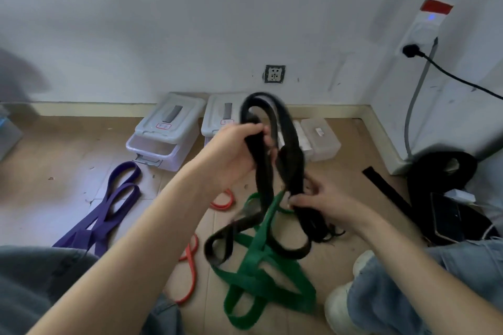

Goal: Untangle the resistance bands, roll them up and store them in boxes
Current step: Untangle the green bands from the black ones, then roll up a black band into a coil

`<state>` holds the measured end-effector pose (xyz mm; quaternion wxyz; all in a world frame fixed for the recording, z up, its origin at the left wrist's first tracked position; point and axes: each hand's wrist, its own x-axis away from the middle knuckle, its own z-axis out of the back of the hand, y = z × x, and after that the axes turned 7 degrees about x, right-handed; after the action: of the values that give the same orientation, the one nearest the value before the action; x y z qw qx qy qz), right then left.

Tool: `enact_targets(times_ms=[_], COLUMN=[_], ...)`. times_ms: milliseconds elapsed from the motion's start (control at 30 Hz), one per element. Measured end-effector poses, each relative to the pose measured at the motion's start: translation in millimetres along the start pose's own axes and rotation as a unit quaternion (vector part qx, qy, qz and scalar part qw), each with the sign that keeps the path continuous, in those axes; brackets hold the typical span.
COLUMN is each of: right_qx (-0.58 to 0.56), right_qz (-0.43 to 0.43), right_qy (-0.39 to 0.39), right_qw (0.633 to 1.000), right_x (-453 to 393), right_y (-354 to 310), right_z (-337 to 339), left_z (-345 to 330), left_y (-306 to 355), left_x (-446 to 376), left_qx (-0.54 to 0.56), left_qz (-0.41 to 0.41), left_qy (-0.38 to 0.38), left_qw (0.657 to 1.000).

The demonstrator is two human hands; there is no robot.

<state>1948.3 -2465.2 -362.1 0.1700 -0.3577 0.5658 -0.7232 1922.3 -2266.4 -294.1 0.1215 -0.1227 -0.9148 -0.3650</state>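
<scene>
Untangling ongoing: our left hand (234, 155) and right hand (324, 204) both grip black band (265, 168) mid-frame, looped through green band (255, 275) at 6 o'clock; boxes (166, 130) at 11 hold nothing visible.

You won't find anything you can actually read here. The left storage box (165, 130) has a small red-outlined label (163, 125) on its lid, and there's a bit of the same on the middle box (221, 119) next to it, but whatever's written inside is way too blurry to make out. The clear box (321, 139) on the right has a little white sticker (319, 132) on top too, and you can't tell what's printed on that one either.
</scene>
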Motion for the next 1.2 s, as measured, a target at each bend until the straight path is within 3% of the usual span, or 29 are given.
enact_targets(times_ms=[100, 233, 333, 433, 533, 600, 700, 800, 967, 1067, 1133, 1200], right_qx=[-0.001, -0.122, -0.147, -0.247, -0.182, -0.127, -0.139, -0.068, 0.174, 0.277, 0.286, 0.350], right_qz=[-0.005, 0.012, 0.036, 0.022, 0.005, -0.044, -0.105, -0.135, -0.188, -0.266, -0.334, -0.353], right_qy=[-0.106, -0.160, -0.159, -0.174, -0.107, 0.034, 0.251, 0.320, 0.324, 0.252, 0.193, 0.162], right_qw=[0.994, 0.979, 0.976, 0.953, 0.977, 0.990, 0.952, 0.935, 0.911, 0.888, 0.877, 0.853], right_x=[-7, -15, -17, -10, -2, -3, -6, -13, -73, -108, -122, -129], right_y=[6, 3, 2, 10, 17, 21, 24, 28, 69, 120, 159, 188], right_z=[-26, -43, -43, -23, -9, 1, 35, 81, 141, 154, 150, 142], left_z=[-36, -40, -28, -15, -12, -11, -1, 13, 45, 73, 90, 108], left_y=[9, 10, 5, -4, -29, -48, -70, -89, -115, -136, -149, -162], left_x=[2, -3, -13, -33, -63, -84, -116, -138, -156, -164, -171, -178], left_qx=[0.100, 0.204, 0.249, 0.284, 0.292, 0.280, 0.158, -0.023, -0.131, -0.235, -0.332, -0.473], left_qz=[-0.017, -0.039, -0.063, -0.077, -0.060, -0.024, 0.063, 0.138, 0.173, 0.188, 0.197, 0.183], left_qy=[-0.010, 0.011, 0.062, 0.128, 0.177, 0.185, 0.162, 0.139, 0.191, 0.222, 0.234, 0.212], left_qw=[0.995, 0.978, 0.965, 0.947, 0.938, 0.942, 0.972, 0.980, 0.957, 0.928, 0.892, 0.835])
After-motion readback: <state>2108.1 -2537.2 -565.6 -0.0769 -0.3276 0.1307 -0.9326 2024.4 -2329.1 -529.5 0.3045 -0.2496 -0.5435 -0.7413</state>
